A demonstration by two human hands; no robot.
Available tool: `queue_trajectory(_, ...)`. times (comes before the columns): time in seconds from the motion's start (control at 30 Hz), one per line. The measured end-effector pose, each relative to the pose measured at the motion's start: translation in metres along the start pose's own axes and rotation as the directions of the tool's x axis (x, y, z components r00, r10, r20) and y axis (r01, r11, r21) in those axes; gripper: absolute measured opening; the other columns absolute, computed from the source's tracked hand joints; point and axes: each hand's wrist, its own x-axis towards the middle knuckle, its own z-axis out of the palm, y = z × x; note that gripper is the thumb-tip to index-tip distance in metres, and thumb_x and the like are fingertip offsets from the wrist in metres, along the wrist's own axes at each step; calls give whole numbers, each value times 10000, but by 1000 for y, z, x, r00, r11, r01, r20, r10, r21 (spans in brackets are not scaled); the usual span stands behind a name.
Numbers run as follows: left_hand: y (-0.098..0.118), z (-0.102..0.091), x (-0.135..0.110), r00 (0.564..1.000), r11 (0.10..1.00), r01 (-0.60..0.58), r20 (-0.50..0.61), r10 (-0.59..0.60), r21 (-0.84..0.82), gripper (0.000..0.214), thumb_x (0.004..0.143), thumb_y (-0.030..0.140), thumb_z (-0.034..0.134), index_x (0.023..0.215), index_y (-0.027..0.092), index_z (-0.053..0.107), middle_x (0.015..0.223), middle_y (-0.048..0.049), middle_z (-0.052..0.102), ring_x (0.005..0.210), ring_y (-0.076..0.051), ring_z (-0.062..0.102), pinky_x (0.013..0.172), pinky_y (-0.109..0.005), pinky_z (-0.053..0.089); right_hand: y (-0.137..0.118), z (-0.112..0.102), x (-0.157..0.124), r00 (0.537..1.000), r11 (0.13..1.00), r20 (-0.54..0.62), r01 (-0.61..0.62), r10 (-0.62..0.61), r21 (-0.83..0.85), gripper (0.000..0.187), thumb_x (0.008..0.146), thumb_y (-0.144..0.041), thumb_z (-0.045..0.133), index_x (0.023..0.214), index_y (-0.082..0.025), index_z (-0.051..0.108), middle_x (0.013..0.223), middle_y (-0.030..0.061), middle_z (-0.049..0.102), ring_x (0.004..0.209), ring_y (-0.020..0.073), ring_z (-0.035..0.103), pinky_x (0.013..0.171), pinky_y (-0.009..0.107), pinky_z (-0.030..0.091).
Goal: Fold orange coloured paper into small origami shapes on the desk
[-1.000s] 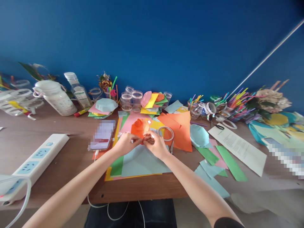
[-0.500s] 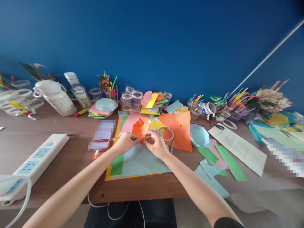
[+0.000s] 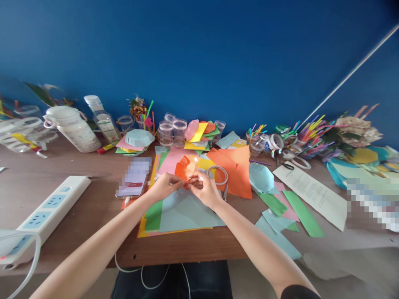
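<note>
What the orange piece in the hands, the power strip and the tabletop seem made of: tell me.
Orange piece: most likely matte paper, being thin and creased.
Power strip: probably hard white plastic, smooth and straight-edged.
Tabletop: wood or wood-look laminate, soft sheen, brown grain; which one I can't tell.

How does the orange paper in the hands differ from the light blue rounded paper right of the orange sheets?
The left hand and right hand pinch the orange paper; the light blue paper lies untouched. The orange paper narrows at its lower end; the light blue paper spreads roughly round. Both look creased.
</note>
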Motion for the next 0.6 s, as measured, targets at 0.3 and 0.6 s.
queue_trajectory(0.3, 4, 12, -3, 993, 999, -14, -118, 18, 39, 225, 843, 327, 544, 762, 184, 697, 733, -7, 702, 661, -134, 594, 618, -222, 416, -2, 1, 0, 1000, 999, -8, -29, 29, 41, 249, 753, -234, 631, 994, -216, 571, 822, 2, 672, 724, 142, 685, 696, 270, 562)
queue_trajectory(0.6, 4, 15, -3, 986, 1000, -18, -164, 18, 2, 223, 838, 365, 574, 824, 179, 696, 732, -13, 689, 589, -114, 548, 560, -220, 397, -3, 0, 0, 996, 997, -50, -65, 68, 50, 231, 752, -243, 620, 977, -217, 575, 797, 0, 659, 715, 148, 674, 668, 260, 539)
